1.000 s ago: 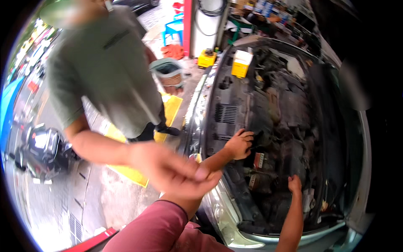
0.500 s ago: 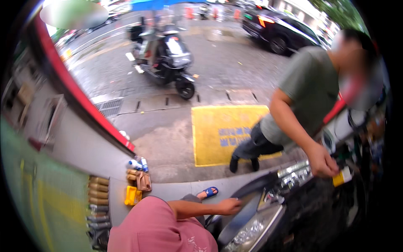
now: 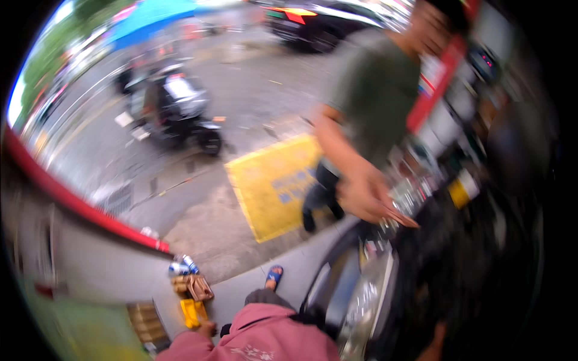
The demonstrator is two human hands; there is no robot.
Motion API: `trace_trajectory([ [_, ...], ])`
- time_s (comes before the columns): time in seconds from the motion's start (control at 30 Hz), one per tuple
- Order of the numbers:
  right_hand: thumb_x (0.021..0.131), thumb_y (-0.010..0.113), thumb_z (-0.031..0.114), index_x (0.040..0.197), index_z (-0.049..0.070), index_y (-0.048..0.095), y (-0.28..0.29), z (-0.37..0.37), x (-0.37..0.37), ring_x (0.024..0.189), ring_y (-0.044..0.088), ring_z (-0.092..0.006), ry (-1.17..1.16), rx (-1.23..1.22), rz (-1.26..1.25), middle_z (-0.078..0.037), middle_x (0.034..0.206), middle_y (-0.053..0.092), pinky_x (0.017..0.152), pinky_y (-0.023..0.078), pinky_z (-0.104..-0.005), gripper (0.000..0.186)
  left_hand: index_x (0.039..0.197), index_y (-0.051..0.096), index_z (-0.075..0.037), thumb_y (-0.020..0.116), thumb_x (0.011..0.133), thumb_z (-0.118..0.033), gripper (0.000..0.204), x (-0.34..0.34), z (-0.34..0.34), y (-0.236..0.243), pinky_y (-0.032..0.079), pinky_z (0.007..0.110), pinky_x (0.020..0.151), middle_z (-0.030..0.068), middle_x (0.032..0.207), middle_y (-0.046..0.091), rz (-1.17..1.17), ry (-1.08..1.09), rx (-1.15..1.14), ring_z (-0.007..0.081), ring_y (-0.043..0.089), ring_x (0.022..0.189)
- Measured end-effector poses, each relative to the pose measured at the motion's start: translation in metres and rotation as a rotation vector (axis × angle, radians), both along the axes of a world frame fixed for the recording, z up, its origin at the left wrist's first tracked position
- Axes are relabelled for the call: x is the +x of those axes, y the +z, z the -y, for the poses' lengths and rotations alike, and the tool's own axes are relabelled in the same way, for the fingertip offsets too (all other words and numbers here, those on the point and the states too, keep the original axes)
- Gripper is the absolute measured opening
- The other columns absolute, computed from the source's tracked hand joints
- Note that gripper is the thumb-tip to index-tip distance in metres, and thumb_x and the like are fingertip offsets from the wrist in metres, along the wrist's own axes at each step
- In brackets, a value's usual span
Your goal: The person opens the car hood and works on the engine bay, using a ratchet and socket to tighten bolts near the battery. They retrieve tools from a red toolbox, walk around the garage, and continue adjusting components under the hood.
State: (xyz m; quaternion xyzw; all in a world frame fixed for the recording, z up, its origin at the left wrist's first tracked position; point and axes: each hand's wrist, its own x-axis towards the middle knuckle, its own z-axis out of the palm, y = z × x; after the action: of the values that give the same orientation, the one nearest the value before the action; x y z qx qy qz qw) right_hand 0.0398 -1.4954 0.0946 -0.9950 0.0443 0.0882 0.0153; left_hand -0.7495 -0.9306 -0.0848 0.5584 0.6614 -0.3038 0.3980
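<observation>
My left hand (image 3: 208, 328) hangs low beside my pink shirt (image 3: 283, 337), in line with a yellow jug (image 3: 192, 313); I cannot tell whether they touch. Its fingers are smeared by motion. At the lower right, a blurred patch of skin, probably my right hand (image 3: 438, 340), shows over a dark engine bay (image 3: 421, 289); its fingers cannot be made out. A clear headlight (image 3: 363, 298) lies between my body and the bay. Across from me, a co-worker's hand (image 3: 361, 195) reaches over the bay's edge, with a thin reddish-brown shape at its fingertips.
A yellow-and-white box (image 3: 463, 189) lies at the bay's far side. Brown and blue-white containers (image 3: 191, 283) stand on the floor at left, near a row of bottles (image 3: 147, 325). A motor scooter (image 3: 174, 108) and a dark car (image 3: 319, 24) are outside.
My view has turned, so the scene sits further left and tilted. My left hand has left the car's edge and come back to my side. The co-worker's hand now appears nearer, apart from the yellow-and-white box.
</observation>
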Motion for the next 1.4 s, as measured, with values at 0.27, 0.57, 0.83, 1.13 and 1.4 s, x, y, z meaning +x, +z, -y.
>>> trace_trajectory([
  [0.27,0.092,0.051,0.031,0.09,-0.006,0.062,0.006,-0.038,-0.04,0.065,0.066,-0.0385,-0.348,0.252,-0.007,-0.024,0.072,0.065,0.062,0.051,-0.0464,0.038,0.08,0.06,-0.001,0.053,0.084,-0.013,0.014,0.214,-0.113,0.007,0.045,0.029,0.051,0.0072,0.065,0.059,0.699,0.148,0.121,0.0163,0.057,0.056],
  [0.57,0.092,0.054,0.028,0.102,-0.003,0.057,0.087,-0.054,-0.075,0.085,0.063,-0.0415,-0.433,0.238,0.03,-0.024,0.091,0.065,0.073,0.049,-0.0474,0.033,0.1,0.062,0.002,0.057,0.087,-0.019,0.026,0.31,-0.116,0.041,0.049,0.028,0.061,0.0101,0.084,0.066,0.714,-0.137,0.05,0.0161,0.062,0.069],
  [0.83,0.094,0.05,0.03,0.093,0.001,0.055,0.049,-0.01,-0.063,0.05,0.061,-0.0338,-0.341,0.155,0.097,-0.02,0.068,0.062,0.048,0.047,-0.0444,0.03,0.097,0.063,0.002,0.057,0.086,-0.02,0.025,0.219,-0.123,0.041,0.05,0.028,0.061,0.0094,0.083,0.066,0.207,-0.472,-0.072,0.016,0.062,0.069],
  [1.13,0.093,0.05,0.03,0.103,-0.005,0.065,0.022,0.039,-0.073,0.106,0.059,-0.0395,-0.402,0.261,0.018,-0.024,0.109,0.063,0.085,0.047,-0.0452,0.039,0.094,0.064,0.001,0.057,0.085,-0.021,0.025,0.41,-0.151,0.032,0.05,0.028,0.061,0.0086,0.082,0.067,0.564,-0.45,-0.015,0.0159,0.062,0.069],
  [1.4,0.083,0.064,0.026,0.109,0.001,0.059,0.038,-0.066,-0.055,0.099,0.061,-0.0345,-0.356,0.292,-0.046,-0.018,0.105,0.065,0.085,0.049,-0.043,0.037,0.087,0.062,0.002,0.06,0.085,-0.008,0.011,0.518,-0.076,0.192,0.048,0.03,0.064,0.0089,0.078,0.065,1.167,-0.988,0.158,0.0154,0.059,0.07],
])
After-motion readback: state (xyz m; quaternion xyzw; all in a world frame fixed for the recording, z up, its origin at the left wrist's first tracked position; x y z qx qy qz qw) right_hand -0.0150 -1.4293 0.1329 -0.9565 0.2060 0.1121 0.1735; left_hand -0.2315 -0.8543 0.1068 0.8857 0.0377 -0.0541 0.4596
